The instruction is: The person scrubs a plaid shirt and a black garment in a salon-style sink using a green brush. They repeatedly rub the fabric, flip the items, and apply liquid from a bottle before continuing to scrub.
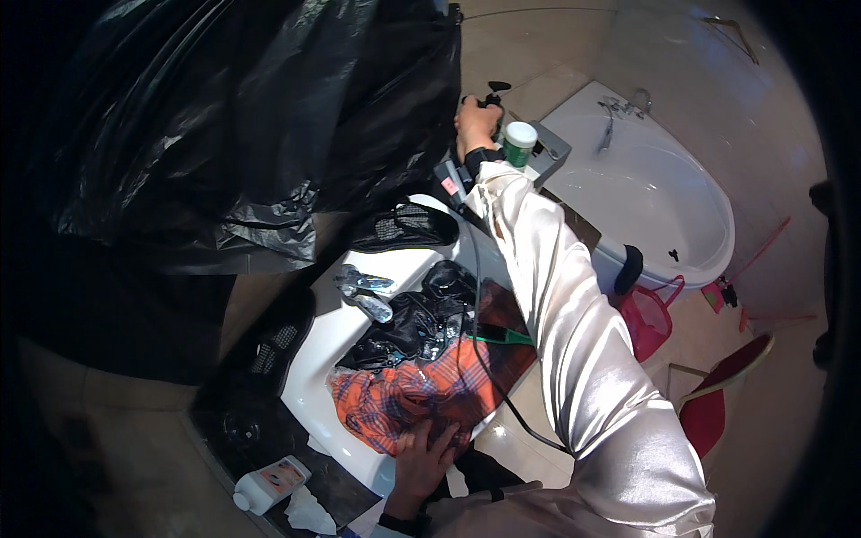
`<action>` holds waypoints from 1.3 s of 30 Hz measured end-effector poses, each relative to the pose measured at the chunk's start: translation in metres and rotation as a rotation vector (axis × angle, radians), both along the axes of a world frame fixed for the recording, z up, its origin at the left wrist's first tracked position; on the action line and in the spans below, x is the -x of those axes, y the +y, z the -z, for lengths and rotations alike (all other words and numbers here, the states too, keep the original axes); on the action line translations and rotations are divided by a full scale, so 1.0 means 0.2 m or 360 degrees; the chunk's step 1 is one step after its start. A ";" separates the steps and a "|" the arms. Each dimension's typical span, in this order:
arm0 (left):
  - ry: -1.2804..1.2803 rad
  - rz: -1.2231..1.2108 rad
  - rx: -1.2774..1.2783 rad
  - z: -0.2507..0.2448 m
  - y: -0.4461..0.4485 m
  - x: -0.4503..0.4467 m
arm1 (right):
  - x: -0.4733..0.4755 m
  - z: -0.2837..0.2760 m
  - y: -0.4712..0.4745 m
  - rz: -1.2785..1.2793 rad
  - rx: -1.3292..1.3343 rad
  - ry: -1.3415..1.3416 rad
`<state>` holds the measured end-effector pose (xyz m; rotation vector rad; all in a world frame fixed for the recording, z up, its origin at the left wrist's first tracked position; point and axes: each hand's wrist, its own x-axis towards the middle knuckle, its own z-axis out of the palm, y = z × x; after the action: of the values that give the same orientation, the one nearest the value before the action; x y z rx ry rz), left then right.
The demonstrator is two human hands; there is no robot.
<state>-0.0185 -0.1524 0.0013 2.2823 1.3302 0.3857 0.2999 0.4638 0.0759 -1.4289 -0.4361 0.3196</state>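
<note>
An orange and blue plaid cloth (420,393) lies wet in the white washbasin (316,356), partly over its near rim. My left hand (424,460) rests on the plaid cloth at that rim, its fingers spread. Dark wet fabric (403,329) fills the basin beside the faucet (366,292). My right hand (479,121) reaches far out to the counter's back corner, its fingers around a dark pump bottle (496,101). Close by the right wrist stands a green jar with a white lid (520,144). A green-handled brush (504,336) lies across the plaid cloth.
Black plastic sheeting (269,101) hangs at the upper left. A white bottle (272,483) lies on the dark counter (336,471) at the lower left. A black cable (477,302) crosses before the basin. Beyond are a corner bathtub (646,181), a pink basket (646,319) and a red chair (706,417).
</note>
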 end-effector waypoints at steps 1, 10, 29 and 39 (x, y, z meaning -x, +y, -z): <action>0.0012 -0.0007 -0.0022 0.00 -0.01 0.00 | -0.01 -0.01 0.03 0.0014 -0.0003 0.0011; -0.0046 -0.0081 -0.0016 0.03 -0.01 0.01 | 0.00 -0.29 -0.25 -0.0752 0.0031 0.0710; -0.0080 -0.0100 -0.0003 0.01 -0.01 -0.01 | -0.06 -0.26 -0.27 -0.0688 -0.0022 0.0733; -0.0019 -0.0100 -0.0137 0.04 -0.02 0.01 | -0.05 -0.19 -0.17 -0.0560 -0.0033 0.0547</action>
<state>-0.0202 -0.1568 -0.0072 2.3080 1.4075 0.4857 0.3109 0.4300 0.1141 -1.2426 -0.4045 0.8285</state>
